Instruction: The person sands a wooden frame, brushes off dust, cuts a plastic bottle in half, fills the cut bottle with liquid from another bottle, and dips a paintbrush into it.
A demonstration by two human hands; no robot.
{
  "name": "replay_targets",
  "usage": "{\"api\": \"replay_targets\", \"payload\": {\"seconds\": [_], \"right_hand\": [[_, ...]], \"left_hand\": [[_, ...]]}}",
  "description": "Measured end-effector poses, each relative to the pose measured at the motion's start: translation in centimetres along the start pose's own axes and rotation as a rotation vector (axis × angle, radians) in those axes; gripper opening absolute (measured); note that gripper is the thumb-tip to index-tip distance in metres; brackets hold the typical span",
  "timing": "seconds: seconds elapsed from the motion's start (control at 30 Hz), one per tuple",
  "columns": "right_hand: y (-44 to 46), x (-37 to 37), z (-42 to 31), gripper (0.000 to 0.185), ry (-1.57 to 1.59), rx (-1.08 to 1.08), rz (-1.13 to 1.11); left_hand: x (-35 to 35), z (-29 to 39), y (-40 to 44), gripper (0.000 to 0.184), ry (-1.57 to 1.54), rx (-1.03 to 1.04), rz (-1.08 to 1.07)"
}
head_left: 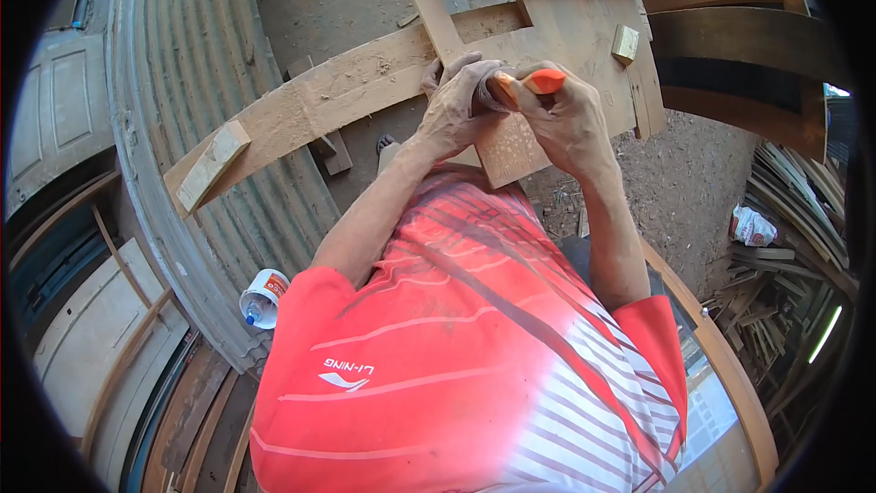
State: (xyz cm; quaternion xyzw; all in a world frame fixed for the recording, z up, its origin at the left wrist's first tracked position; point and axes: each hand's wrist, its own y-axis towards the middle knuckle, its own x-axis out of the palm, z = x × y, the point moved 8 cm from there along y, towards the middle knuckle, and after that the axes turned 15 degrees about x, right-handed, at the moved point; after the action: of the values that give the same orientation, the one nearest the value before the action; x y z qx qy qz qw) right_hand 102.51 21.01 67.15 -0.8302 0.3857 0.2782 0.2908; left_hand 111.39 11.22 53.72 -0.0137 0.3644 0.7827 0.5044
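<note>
A narrow wooden board (513, 153) runs lengthwise away from my chest, its near end close to my shirt. My left hand (456, 102) is closed over the board, with fingers at its far-left edge. Beside it, my right hand (573, 123) is closed around a tool with an orange handle (546, 82). The tool's working end is hidden between my hands, where a dark curved edge shows near my left thumb. Under the board lies a long curved plank (351, 82) with sawdust on it.
A small wood block (214, 164) sits on the plank's left end, another block (625, 44) on a wide panel (584, 32). Corrugated metal sheeting (205, 46) runs along the left, near a white tub (265, 297). Curved wooden pieces (748, 36) and stacked offcuts (766, 292) stand right.
</note>
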Motion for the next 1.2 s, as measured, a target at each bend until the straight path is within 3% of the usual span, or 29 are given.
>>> {"api": "replay_targets", "payload": {"seconds": [0.1,0.3,0.43,0.67,1.2], "right_hand": [[0.8,0.0,1.4,0.018,0.016,0.028,0.089],[-2.2,1.6,-1.2,0.017,-0.128,-0.33,0.133],[-1.0,-0.2,0.3,0.016,0.03,-0.062,0.014],[-3.5,-1.8,-2.8,0.015,-0.099,-0.185,0.098],[-2.7,-0.8,-1.4,0.023,-0.166,-0.174,-0.049]], "left_hand": [[0.1,0.0,0.0,0.076,0.006,0.01,-0.003],[0.4,-0.5,-0.3,0.077,0.018,0.003,0.01],[0.6,-0.5,-0.4,0.077,0.021,0.021,0.013],[-0.4,1.7,0.6,0.079,0.06,0.022,-0.009],[0.7,0.2,-0.2,0.072,0.085,0.026,-0.027]]}}
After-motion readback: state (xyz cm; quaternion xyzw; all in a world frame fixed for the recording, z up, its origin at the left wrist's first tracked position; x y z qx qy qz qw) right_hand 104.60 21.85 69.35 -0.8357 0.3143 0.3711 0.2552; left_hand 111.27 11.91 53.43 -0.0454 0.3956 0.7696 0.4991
